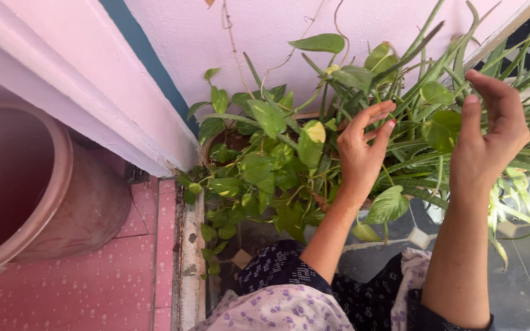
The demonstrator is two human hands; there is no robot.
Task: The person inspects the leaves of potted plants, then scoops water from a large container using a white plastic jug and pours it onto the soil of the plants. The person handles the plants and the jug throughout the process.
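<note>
Above the patterned cloth [289, 303], the left hand [363, 150] and right hand [489, 132], both with fingers loosely spread and pinching nothing, reach into the leafy plant [265, 159] against the pink wall [265, 37].

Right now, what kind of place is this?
Probably a home balcony or doorstep garden corner. Potted leafy plants stand against a pink wall, and a big clay-coloured pot sits on wet pink tiles.
</note>
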